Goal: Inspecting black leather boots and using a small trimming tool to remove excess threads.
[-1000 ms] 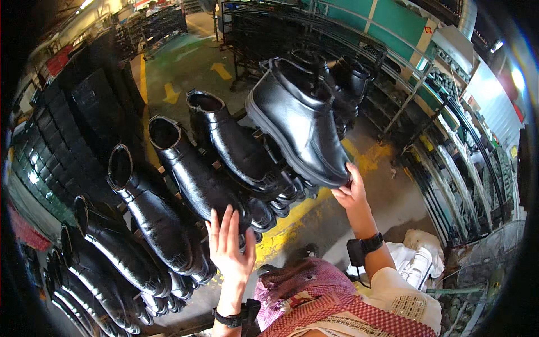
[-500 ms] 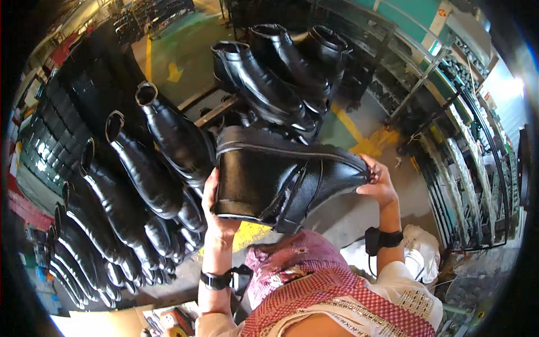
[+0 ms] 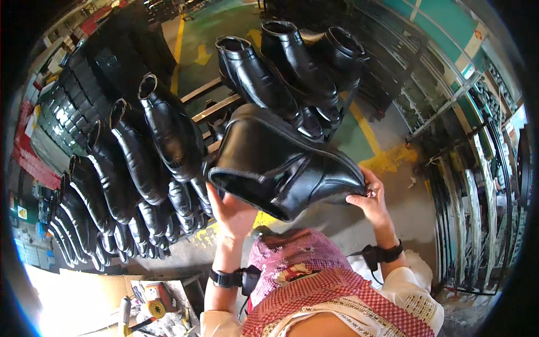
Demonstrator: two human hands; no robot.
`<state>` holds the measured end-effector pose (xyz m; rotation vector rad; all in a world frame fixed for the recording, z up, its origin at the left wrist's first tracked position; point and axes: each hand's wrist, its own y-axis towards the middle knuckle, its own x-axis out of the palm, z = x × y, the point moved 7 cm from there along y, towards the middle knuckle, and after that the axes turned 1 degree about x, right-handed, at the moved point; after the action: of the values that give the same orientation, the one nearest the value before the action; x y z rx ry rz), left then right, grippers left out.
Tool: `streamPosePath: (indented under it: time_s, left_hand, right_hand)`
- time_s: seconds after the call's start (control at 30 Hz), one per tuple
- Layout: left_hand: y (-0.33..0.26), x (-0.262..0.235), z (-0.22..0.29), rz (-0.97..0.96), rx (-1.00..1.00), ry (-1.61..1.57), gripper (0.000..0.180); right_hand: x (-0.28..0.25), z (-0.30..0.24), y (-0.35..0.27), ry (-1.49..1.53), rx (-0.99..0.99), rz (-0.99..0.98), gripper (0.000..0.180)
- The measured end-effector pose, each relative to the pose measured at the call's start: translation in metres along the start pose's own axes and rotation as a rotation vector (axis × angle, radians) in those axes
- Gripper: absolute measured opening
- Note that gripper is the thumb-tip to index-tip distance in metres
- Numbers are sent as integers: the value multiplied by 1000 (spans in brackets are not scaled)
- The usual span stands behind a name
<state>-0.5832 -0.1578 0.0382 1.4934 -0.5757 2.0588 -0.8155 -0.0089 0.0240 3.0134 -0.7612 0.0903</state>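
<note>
**Both Hands Closed on One Black Boot, Centre Frame**

Gripped at both ends, the black ankle boot [image 3: 286, 168] lies on its side across the middle of the frame, opening toward the lower left, toe toward the right. The left hand [image 3: 233, 212] cups the shaft from below at the opening, fingers curled against the leather. The right hand [image 3: 370, 203] clamps the toe end, fingertips pressed on the upper. Each wrist carries a dark strap. At the bottom edge sits a red-and-white checked cloth [image 3: 314, 281]. Beyond the hands, at left, a row of tall black boots [image 3: 135, 168] hangs upside down on a rack. Farther off, at upper centre, more black boots [image 3: 292, 67] stand on pegs above a green floor [image 3: 208, 39] with yellow markings.
</note>
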Motion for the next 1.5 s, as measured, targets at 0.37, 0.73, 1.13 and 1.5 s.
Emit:
streamPosePath:
  time_s: [0.37,0.73,1.13,1.5]
  left_hand:
    - [0,-2,4,193,477,851,46]
    - [-21,-4,31,134,516,1126,38]
    - [-12,0,35,73,399,1386,45]
    - [-5,27,53,171,498,1054,53]
  right_hand:
    - [101,8,-1,61,-168,-157,63]
    - [169,-89,61,-376,-276,-519,22]
    - [183,-93,58,114,183,-550,16]
    - [177,-151,66,111,-126,-590,18]
